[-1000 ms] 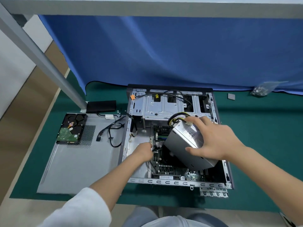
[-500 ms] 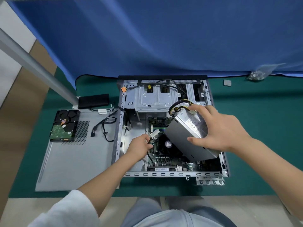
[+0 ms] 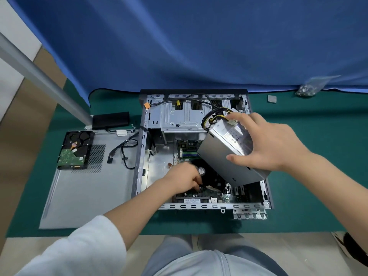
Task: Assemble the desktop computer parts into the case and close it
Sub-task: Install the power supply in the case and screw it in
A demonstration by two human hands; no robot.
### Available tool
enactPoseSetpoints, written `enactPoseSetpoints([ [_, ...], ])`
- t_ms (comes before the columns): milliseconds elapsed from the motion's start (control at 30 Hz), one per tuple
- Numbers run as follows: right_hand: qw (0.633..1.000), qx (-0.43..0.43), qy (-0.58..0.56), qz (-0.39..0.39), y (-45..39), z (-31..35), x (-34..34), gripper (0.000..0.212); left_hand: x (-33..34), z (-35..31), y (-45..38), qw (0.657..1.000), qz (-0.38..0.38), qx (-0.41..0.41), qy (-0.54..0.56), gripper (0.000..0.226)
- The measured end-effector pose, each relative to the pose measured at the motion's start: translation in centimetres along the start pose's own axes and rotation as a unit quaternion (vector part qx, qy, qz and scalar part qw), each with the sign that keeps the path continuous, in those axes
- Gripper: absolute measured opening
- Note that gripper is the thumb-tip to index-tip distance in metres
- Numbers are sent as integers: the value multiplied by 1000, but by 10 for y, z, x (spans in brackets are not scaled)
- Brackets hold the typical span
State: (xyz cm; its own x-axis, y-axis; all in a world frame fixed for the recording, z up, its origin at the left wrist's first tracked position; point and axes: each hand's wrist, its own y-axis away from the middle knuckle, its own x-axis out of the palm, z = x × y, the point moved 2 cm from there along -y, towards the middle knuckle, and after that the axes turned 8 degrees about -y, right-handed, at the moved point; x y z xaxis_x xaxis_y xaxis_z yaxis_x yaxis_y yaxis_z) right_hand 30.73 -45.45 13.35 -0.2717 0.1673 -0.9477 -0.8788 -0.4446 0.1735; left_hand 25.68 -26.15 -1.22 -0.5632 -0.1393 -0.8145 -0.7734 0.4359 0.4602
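An open computer case (image 3: 151, 124) lies flat on the green mat with its motherboard (image 3: 201, 194) showing. My right hand (image 3: 268, 140) grips a grey power supply (image 3: 221, 156), tilted above the case's right half, its yellow and black wires (image 3: 213, 116) looping at its far end. My left hand (image 3: 185, 179) is inside the case over the motherboard, fingers curled on a power connector with its cable (image 3: 211, 188); this part is blurred. The case's side panel (image 3: 85, 188) lies flat to the left, bearing a hard drive (image 3: 74, 150) and a loose black cable (image 3: 125, 154).
A black box (image 3: 111, 119) sits behind the side panel by a grey metal post (image 3: 43, 80). A small grey square part (image 3: 271, 99) and a clear bag of screws (image 3: 310, 87) lie at the back right. A blue cloth (image 3: 199, 46) hangs behind.
My left hand has moved right and nearer with the connector, from the case's left side onto the motherboard's front. The power supply stays tilted in my right hand.
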Motion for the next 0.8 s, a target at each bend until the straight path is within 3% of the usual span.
enactPoseSetpoints([
  [167,1000,-14,13,1,-1,4,-7,86,11,-26,-15,987,10,119,-111,25],
  [400,1000,-17,14,10,1,5,-2,86,24,-17,-31,974,-9,121,-192,47],
  [467,1000,-17,11,7,2,4,-2,86,26,-8,-24,991,-39,91,-95,62],
  [567,1000,-12,9,10,1,3,-1,87,23,20,-12,995,-86,2,48,60],
  [633,1000,-10,9,14,-1,3,0,86,21,41,-4,989,-110,-77,65,54],
  [733,1000,-9,11,19,-3,4,2,86,23,60,1,978,-59,-192,58,60],
  [800,1000,-13,15,23,-3,5,3,86,25,64,-2,969,-41,-241,39,33],
])
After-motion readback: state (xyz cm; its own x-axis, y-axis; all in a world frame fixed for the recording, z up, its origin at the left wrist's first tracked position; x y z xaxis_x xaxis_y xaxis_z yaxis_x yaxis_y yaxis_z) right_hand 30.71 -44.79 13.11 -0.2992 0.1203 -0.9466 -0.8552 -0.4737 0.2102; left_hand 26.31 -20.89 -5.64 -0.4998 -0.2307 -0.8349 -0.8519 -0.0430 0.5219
